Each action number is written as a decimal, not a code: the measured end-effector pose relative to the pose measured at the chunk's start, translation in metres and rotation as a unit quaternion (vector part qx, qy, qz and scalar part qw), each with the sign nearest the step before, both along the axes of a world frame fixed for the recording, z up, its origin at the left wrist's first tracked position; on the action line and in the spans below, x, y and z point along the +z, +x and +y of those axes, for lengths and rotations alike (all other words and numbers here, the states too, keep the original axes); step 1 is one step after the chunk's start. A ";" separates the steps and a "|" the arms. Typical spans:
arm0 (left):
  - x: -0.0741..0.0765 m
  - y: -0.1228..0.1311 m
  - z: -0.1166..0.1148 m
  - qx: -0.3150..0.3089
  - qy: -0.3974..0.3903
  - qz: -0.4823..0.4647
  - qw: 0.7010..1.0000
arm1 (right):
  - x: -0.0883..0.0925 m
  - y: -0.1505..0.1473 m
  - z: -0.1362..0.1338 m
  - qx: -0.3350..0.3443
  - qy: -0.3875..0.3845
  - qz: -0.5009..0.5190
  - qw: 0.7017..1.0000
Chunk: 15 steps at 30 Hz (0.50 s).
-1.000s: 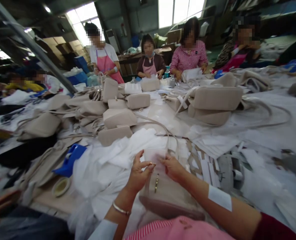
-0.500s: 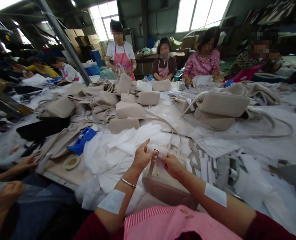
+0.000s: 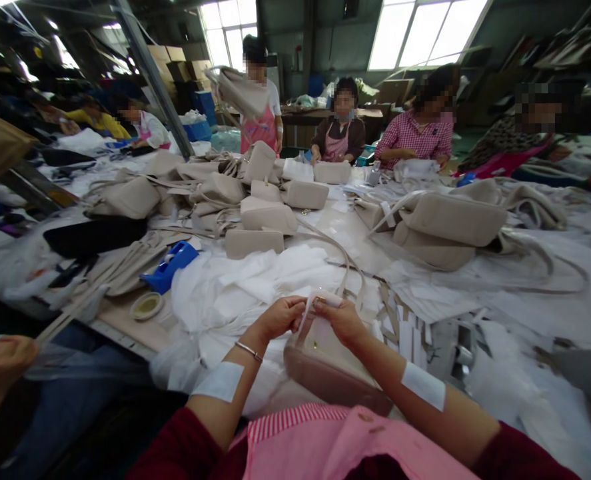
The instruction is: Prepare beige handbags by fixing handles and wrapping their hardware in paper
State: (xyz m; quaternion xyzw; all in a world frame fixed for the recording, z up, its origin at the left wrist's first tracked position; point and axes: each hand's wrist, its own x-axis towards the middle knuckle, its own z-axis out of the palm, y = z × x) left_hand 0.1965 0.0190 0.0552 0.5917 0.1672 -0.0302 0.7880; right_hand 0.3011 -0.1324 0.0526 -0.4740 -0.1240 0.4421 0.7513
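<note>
A beige handbag (image 3: 332, 377) lies on the table in front of me, its base toward me. Its strap rises to a small gold buckle (image 3: 318, 301), with a thin white wrapping sheet (image 3: 331, 295) folded about it. My right hand (image 3: 344, 321) is closed on the strap at the buckle, thumb against the sheet. Just to the left, my left hand (image 3: 281, 317) has its fingers pinched together at the sheet's edge; the fingers partly hide what they grip.
Crumpled white sheets (image 3: 210, 300) lie left of the bag. Beyond are a blue tape dispenser (image 3: 170, 267), a tape roll (image 3: 146, 306) and piled beige bags (image 3: 268, 217). A grey dispenser (image 3: 452, 350) stands right. A co-worker's hand (image 3: 8, 360) grips straps at left.
The sheet, held flat behind the buckle before, is now folded around it. My left hand has shifted slightly left and down. At the back, a co-worker has raised a bag.
</note>
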 end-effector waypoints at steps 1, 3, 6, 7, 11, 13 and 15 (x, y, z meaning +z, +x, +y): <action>0.001 0.001 -0.001 -0.012 0.030 -0.004 0.999 | -0.001 -0.001 0.001 -0.009 -0.005 0.000 1.000; 0.003 0.006 -0.005 -0.010 0.096 -0.019 0.995 | -0.003 -0.002 0.001 -0.026 -0.019 0.000 0.999; 0.004 0.013 -0.013 -0.012 0.094 -0.027 0.995 | -0.007 -0.005 0.000 -0.052 -0.042 -0.008 0.998; 0.004 0.015 -0.017 -0.020 0.059 -0.025 0.998 | -0.009 -0.006 0.000 -0.060 -0.049 -0.015 0.997; -0.001 0.017 -0.030 -0.051 -0.007 -0.030 0.998 | -0.017 -0.008 -0.004 -0.088 -0.098 -0.059 0.990; -0.003 0.018 -0.035 -0.050 0.039 -0.038 0.997 | -0.021 -0.006 -0.008 -0.075 -0.143 -0.102 0.982; -0.003 0.018 -0.037 -0.041 0.074 -0.034 0.996 | -0.024 -0.001 -0.014 -0.041 -0.184 -0.174 0.967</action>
